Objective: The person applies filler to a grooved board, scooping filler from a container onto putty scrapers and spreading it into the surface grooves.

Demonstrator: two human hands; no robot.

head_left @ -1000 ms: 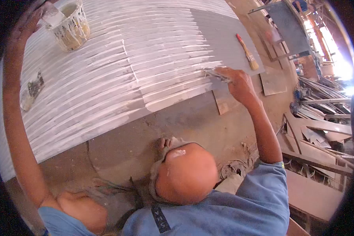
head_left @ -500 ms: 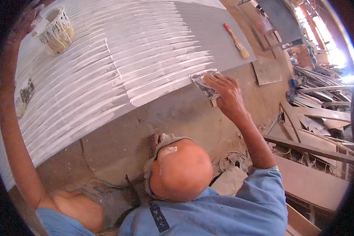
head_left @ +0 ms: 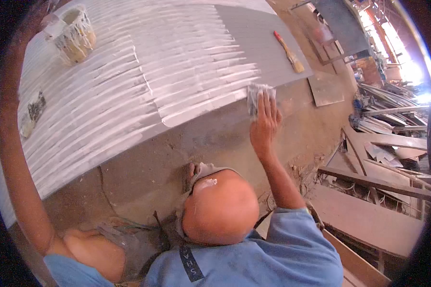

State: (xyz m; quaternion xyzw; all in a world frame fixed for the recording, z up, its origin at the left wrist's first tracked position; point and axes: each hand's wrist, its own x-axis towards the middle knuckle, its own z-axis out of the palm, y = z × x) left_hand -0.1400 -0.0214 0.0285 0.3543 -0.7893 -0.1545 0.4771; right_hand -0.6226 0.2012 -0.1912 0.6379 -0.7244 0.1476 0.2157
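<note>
Your right hand (head_left: 265,123) has swung round, so the scraper (head_left: 253,98) it grips at the near edge of the grey panel (head_left: 254,36) now points inward rather than slanting sideways. Your left hand (head_left: 33,21) is beside the bucket (head_left: 75,44); I cannot tell its grip.

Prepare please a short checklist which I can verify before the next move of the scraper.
1. Scraper held: ok, the right hand has it at the near edge of the board.
2. Board covered: not ok, the grey patch has no white streaks.
3. Grey patch free of tools: not ok, the brush lies there.
4. Bucket on the board: ok.
5. Enough inside the bucket: cannot tell, its content is hidden.
6. Left hand grip: cannot tell, it is dark and blurred beside the bucket.
</note>
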